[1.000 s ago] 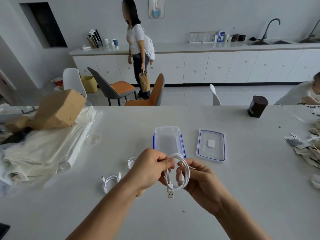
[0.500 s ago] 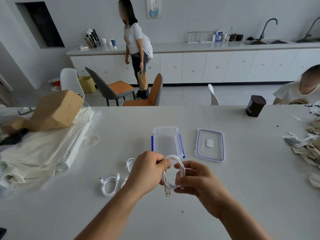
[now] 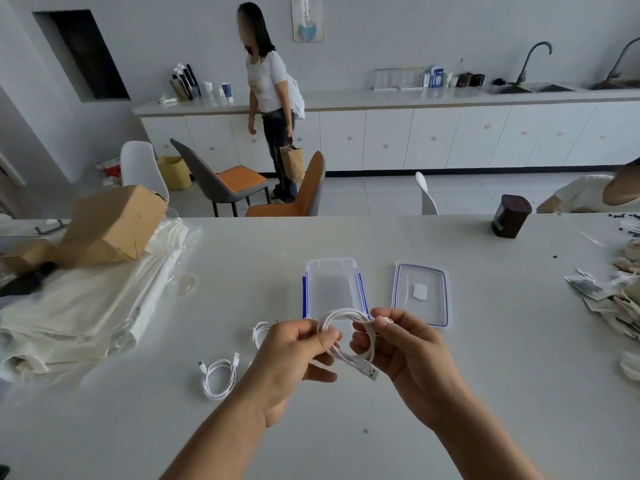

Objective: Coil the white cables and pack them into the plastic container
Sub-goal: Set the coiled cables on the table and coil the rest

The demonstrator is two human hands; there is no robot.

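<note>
Above the white table [image 3: 485, 375], both my hands hold one coiled white cable [image 3: 346, 318]. My left hand [image 3: 291, 362] pinches the loop's left side. My right hand [image 3: 412, 358] grips the right side and pinches one small plug between thumb and finger. The cable's USB plug [image 3: 371, 373] hangs out below the coil. Just beyond my hands sits the open clear plastic container [image 3: 332, 289] with blue clips, nothing inside it. Its lid [image 3: 420, 294] lies to its right. Another coiled white cable [image 3: 219, 377] rests on the table at my left, and a further one [image 3: 260, 334] shows partly behind my left hand.
A brown cardboard box [image 3: 110, 230] lies on a pile of plastic-wrapped cloth [image 3: 79, 306] at the left. At the far right stands a dark jar [image 3: 510, 216]; paper packets [image 3: 609, 303] litter the right edge. One person sits at the far right, another stands by the counter.
My hands have turned the coil, and the right hand now pinches a plug end at the top. The USB plug has swung to the lower right. The standing person turned around.
</note>
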